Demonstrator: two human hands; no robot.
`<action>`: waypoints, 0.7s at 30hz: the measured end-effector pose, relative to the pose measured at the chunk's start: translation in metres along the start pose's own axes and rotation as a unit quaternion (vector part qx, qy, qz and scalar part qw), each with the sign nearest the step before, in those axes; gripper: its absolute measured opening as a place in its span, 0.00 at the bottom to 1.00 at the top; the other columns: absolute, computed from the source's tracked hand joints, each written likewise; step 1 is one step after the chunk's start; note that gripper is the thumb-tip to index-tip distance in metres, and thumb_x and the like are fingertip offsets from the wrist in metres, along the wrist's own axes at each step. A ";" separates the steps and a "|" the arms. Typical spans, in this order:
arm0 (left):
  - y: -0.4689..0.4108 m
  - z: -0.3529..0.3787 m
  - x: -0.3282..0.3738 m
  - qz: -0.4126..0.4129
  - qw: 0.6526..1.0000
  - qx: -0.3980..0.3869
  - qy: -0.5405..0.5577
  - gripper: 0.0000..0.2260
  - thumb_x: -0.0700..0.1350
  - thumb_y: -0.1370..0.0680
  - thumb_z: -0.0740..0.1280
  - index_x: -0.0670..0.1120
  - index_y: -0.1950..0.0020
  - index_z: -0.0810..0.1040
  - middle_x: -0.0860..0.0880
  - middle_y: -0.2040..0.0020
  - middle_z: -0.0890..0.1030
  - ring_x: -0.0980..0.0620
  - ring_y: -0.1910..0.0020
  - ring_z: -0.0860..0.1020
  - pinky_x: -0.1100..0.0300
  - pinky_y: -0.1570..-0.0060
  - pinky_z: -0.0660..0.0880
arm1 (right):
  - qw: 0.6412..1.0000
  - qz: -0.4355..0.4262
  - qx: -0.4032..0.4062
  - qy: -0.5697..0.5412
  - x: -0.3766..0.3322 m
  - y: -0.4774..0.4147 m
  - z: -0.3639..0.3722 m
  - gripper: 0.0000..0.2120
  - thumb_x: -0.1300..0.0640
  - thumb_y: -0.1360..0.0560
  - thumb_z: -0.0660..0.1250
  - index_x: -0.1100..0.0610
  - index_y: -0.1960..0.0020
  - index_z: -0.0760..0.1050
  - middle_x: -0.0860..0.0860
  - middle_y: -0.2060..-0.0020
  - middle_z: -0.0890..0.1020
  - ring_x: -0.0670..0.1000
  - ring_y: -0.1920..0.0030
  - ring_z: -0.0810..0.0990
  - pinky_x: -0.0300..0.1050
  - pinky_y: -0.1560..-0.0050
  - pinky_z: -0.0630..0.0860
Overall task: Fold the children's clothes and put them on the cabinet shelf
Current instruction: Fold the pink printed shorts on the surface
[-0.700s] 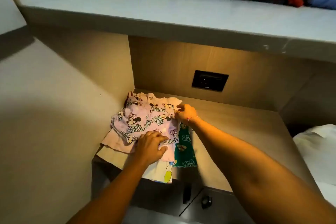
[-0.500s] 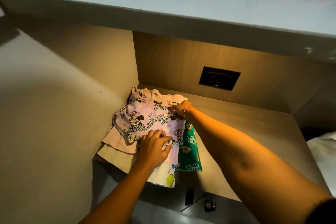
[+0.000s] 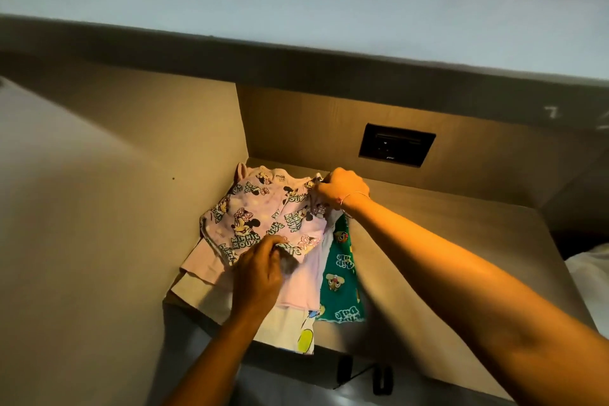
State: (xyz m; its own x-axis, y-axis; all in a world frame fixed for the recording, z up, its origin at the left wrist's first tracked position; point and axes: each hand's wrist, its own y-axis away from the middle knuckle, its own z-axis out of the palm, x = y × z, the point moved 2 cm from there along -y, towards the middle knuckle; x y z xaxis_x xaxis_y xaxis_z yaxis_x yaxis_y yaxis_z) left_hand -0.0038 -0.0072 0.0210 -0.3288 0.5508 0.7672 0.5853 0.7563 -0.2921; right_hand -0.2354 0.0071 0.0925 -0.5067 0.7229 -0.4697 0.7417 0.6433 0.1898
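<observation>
The near hem of the lilac printed top (image 3: 260,221) is pinched by the curled left hand (image 3: 260,270), and its far right edge is gripped by the closed right hand (image 3: 339,191). The top is spread over a green garment (image 3: 339,280) and others on the lower wooden shelf (image 3: 428,241).

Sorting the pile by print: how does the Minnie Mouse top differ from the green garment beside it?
The Minnie Mouse top is pale lilac; the green garment is deep green with small cartoon heads. The top lies uppermost, pinched by the left hand and right hand; the green garment lies partly beneath the pile, untouched. Both carry cartoon prints with lettering and sit on the wooden shelf.
</observation>
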 end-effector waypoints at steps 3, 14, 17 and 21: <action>-0.018 -0.019 0.013 -0.019 0.998 0.042 0.042 0.17 0.31 0.22 0.61 0.46 0.38 0.75 0.41 0.40 0.80 0.45 0.41 0.77 0.65 0.51 0.75 | 0.940 0.061 -0.091 -0.322 0.003 0.014 -0.021 0.13 0.52 0.24 0.62 0.61 0.55 0.80 0.57 0.61 0.83 0.58 0.61 0.82 0.51 0.56 0.81; -0.143 0.031 0.179 0.092 0.967 -0.008 0.239 0.15 0.25 0.25 0.56 0.42 0.48 0.74 0.41 0.50 0.77 0.49 0.49 0.76 0.68 0.51 0.73 | 0.763 0.071 0.096 -0.635 0.106 0.080 -0.166 0.08 0.53 0.26 0.63 0.53 0.55 0.80 0.53 0.58 0.83 0.55 0.55 0.82 0.49 0.56 0.79; -0.126 0.052 0.205 0.173 0.939 -0.070 0.290 0.13 0.34 0.23 0.58 0.50 0.48 0.75 0.46 0.47 0.80 0.48 0.45 0.79 0.58 0.48 0.77 | 0.752 0.066 0.185 -0.629 0.158 0.138 -0.175 0.13 0.49 0.24 0.64 0.52 0.46 0.82 0.52 0.52 0.86 0.53 0.54 0.84 0.47 0.60 0.81; -0.055 0.098 0.175 0.211 0.913 -0.229 0.262 0.10 0.41 0.25 0.65 0.49 0.46 0.77 0.46 0.44 0.79 0.46 0.43 0.78 0.51 0.44 0.76 | 0.812 0.129 0.191 -0.536 0.228 0.234 -0.108 0.12 0.47 0.21 0.61 0.49 0.49 0.82 0.51 0.56 0.87 0.51 0.59 0.86 0.45 0.63 0.81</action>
State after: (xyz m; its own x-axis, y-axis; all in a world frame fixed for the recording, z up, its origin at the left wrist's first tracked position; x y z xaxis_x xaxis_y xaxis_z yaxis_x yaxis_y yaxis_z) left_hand -0.1667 0.0819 0.1154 0.3276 0.4240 0.8444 0.8659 0.2229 -0.4479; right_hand -0.2251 0.3493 0.1230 0.2086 0.0545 -0.9765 0.9487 0.2314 0.2156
